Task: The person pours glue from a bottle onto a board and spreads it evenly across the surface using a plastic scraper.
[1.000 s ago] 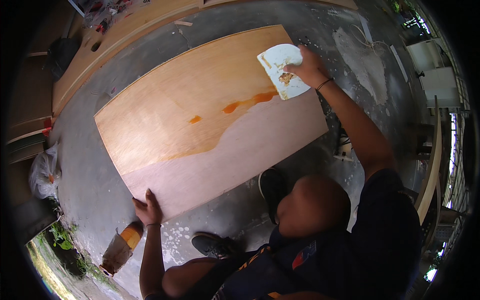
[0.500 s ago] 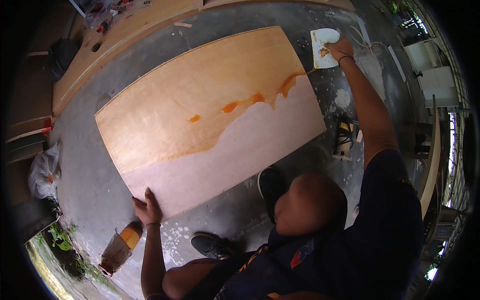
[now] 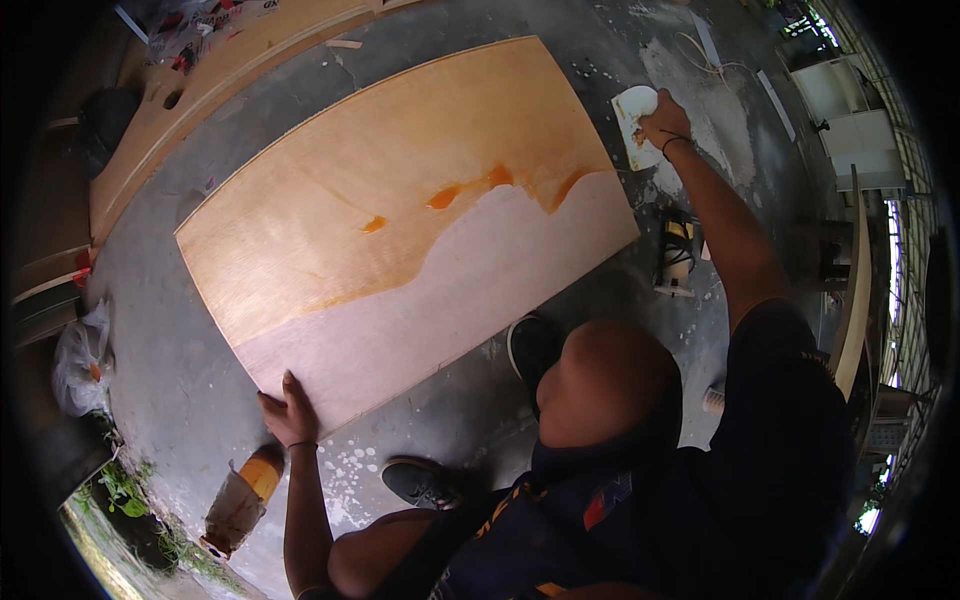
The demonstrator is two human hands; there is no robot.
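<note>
My left hand (image 3: 289, 415) grips the near left corner of a thin plywood board (image 3: 500, 280), thumb and a finger spread at its edge. My right hand (image 3: 664, 125) pinches a white flat spreader (image 3: 634, 104) just beyond the board's right edge. Brown residue marks the spreader's face. A thin strand runs from near its lower end towards the board. Orange glue-like liquid (image 3: 442, 198) lies in several puddles across the board's middle. The far part looks wet and yellowish; the near part is pale and dull. My fingertips behind the spreader are hidden.
A brown-stained cylindrical container (image 3: 240, 500) lies beside my left wrist. My shoes (image 3: 420, 484) stand at the board's near edge. A black-and-yellow tool (image 3: 677, 255) rests right of the board. Left are a clear plastic bag (image 3: 82, 358) and long wooden panels (image 3: 140, 150).
My right hand has brought the spreader nearer to me along the board's right side. The whole view has shifted slightly. My left hand stays at the corner.
</note>
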